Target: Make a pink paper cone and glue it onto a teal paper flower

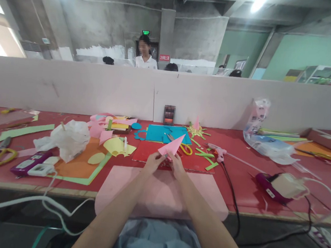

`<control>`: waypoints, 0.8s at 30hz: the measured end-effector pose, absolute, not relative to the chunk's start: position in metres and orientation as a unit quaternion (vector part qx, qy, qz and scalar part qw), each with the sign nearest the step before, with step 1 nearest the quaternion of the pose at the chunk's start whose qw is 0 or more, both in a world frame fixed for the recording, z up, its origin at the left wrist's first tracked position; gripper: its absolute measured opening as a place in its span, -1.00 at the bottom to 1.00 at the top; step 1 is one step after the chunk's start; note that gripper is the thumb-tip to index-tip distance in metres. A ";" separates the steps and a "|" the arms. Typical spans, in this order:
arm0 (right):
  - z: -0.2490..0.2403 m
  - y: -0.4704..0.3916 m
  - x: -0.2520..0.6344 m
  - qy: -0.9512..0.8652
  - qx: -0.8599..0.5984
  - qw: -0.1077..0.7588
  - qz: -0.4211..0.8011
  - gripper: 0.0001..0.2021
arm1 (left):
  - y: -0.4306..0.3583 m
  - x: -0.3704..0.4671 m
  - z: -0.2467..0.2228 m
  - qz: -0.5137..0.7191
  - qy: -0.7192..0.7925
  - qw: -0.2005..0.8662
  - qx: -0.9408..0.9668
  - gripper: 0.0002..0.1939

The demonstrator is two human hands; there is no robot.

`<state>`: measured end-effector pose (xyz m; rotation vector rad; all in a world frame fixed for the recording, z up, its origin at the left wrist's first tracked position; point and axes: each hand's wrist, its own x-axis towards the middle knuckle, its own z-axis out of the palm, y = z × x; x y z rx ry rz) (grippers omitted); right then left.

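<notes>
Both hands meet at the middle of the table around a pink paper cone (174, 145), its point aimed up and to the right. My left hand (153, 162) is closed on the cone's lower left edge. My right hand (177, 166) grips the lower right edge, its fingers partly hidden. Beneath them lies a red sheet (144, 156), with pink padding (160, 191) nearer my body. Just behind the cone are yellow-handled scissors (187, 149) and blue sheets (155, 133). A pink glue gun (219, 153) rests to the right.
A phone (169, 115) leans on the white partition (112, 90). Paper scraps, crumpled white plastic (72, 139), scissors (0, 154) and a power strip (34, 163) lie left. Plastic bags (266, 145), another power strip (273, 188) and cables lie right. Beyond the partition stands a person (146, 61).
</notes>
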<state>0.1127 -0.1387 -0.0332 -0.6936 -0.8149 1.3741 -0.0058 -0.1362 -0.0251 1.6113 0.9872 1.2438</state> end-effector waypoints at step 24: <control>-0.036 -0.136 0.114 -0.394 -0.306 0.625 0.600 -0.70 | -0.136 -0.005 -0.026 0.500 0.403 0.426 0.637 -0.62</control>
